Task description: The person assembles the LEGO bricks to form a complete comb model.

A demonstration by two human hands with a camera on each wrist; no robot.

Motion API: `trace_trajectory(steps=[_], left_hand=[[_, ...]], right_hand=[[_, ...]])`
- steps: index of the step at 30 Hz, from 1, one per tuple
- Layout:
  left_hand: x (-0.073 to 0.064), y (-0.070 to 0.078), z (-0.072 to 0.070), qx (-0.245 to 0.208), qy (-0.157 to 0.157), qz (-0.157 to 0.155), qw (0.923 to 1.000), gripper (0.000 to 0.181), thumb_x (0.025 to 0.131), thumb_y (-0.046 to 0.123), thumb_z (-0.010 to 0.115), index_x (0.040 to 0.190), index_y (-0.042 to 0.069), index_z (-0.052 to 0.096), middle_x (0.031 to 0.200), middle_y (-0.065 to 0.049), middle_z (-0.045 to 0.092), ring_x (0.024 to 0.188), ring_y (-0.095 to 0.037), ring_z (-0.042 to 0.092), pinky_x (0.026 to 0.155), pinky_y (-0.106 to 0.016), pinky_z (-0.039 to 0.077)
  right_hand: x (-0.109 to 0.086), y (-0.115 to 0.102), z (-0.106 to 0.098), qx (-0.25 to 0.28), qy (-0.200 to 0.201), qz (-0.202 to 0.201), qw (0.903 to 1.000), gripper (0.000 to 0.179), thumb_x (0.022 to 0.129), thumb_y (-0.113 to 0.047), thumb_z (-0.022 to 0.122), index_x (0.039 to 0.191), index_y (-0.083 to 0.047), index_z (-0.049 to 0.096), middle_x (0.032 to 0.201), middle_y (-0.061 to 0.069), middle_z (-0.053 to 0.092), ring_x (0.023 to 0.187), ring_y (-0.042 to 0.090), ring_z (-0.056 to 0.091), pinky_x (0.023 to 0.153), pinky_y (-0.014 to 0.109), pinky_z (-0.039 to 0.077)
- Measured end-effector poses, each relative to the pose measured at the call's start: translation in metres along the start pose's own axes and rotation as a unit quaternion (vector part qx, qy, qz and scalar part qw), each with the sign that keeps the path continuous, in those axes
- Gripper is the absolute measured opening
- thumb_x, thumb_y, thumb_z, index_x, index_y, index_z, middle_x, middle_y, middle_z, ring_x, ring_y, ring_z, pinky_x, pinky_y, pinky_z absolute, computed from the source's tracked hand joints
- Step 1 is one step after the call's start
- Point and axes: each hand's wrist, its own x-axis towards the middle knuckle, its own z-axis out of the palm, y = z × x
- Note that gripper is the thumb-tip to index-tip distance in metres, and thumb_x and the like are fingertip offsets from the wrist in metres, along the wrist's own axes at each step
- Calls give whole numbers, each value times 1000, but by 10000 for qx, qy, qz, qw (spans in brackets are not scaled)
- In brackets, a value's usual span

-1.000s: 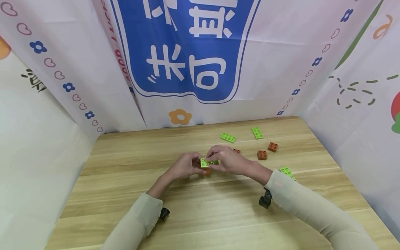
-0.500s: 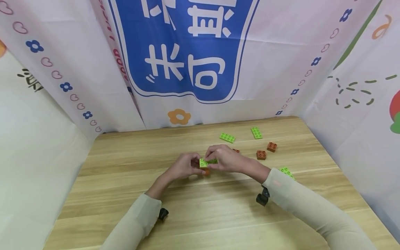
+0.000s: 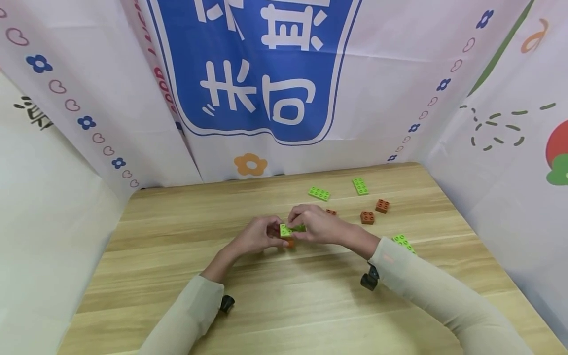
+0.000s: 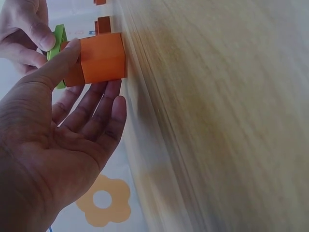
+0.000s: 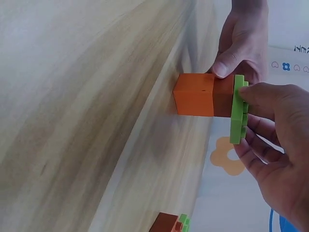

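Note:
An orange block (image 5: 194, 95) stands on the table with a reddish-brown brick (image 5: 223, 97) stacked on it. A thin bright-green studded plate (image 5: 237, 113) lies across the brown brick's top and overhangs on the right; whether it is fully seated cannot be told. My left hand (image 3: 256, 235) holds the stack from the left, its thumb on the brown brick and fingers behind, as the left wrist view shows. From the right, my right hand (image 3: 318, 225) pinches the green plate between thumb and fingers.
Two green plates, one at the back (image 3: 319, 193) and one right of it (image 3: 361, 186), lie flat. Brown bricks (image 3: 367, 217) (image 3: 382, 206) sit to the right. Another brown brick (image 3: 331, 212) is partly behind my right hand. A green piece (image 3: 403, 242) lies beside my right sleeve.
The head view has shifted slightly, moving everything a little left in it. Both hands keep their holds on the stack and the green plate, with no clear movement between them.

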Motion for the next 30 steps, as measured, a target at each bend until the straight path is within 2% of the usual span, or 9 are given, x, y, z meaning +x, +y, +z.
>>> trace_trajectory(steps=[8, 17, 24, 30], left_hand=[[-1, -3, 0, -210, -133, 41, 9997, 24, 93, 14, 85, 110, 6, 70, 105, -5, 74, 94, -17, 73, 81, -28, 61], [-2, -4, 0, -173, 3, 79, 9998, 32, 93, 17, 85, 119, 8, 70, 108, -5, 73, 100, -19, 73, 87, -31, 61], [-3, -5, 1, -146, 80, 44, 9999, 25, 92, 16, 85, 112, 12, 70, 106, -2, 73, 97, -15, 71, 85, -29, 60], [-4, -4, 0, -36, 158, 48, 9999, 21, 92, 18, 86, 102, 14, 68, 102, -1, 72, 93, -16, 71, 80, -29, 60]], right_hand=[[-11, 3, 9, -288, 434, 4, 9986, 25, 93, -11, 83, 116, -1, 79, 113, 9, 73, 105, 21, 71, 88, 24, 59], [-12, 4, 14, -95, 679, 197, 9975, 28, 93, -15, 84, 118, -4, 79, 115, 8, 76, 106, 21, 73, 90, 27, 59], [-19, 11, 16, 279, 925, 156, 9952, 35, 93, -22, 85, 122, -4, 77, 118, 10, 76, 110, 22, 72, 94, 35, 60], [-29, 19, 8, 167, 971, 477, 9940, 37, 96, -26, 81, 125, -3, 75, 124, 9, 75, 118, 23, 70, 101, 38, 58]])
